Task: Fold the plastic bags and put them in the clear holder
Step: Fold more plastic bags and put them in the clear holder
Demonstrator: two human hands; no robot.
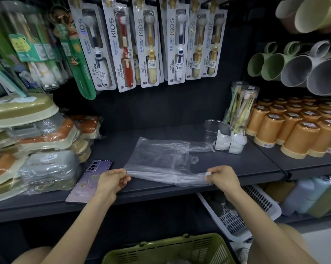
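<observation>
A clear plastic bag [161, 159] lies spread flat on the dark shelf [246, 166], its handles pointing right. My left hand [112, 181] pinches the bag's near left corner. My right hand [222, 178] pinches the near right edge by a handle. The near edge is stretched between both hands just above the shelf front. The clear holder [211, 130] stands at the back right of the shelf with folded white bags [230, 142] inside it.
A purple phone [88, 180] lies left of my left hand. Wrapped soap boxes [46, 149] are stacked at the left, orange cups [298, 130] at the right. Toothbrush packs [147, 40] hang above. A green basket [168, 250] sits below, a white basket [242, 212] lower right.
</observation>
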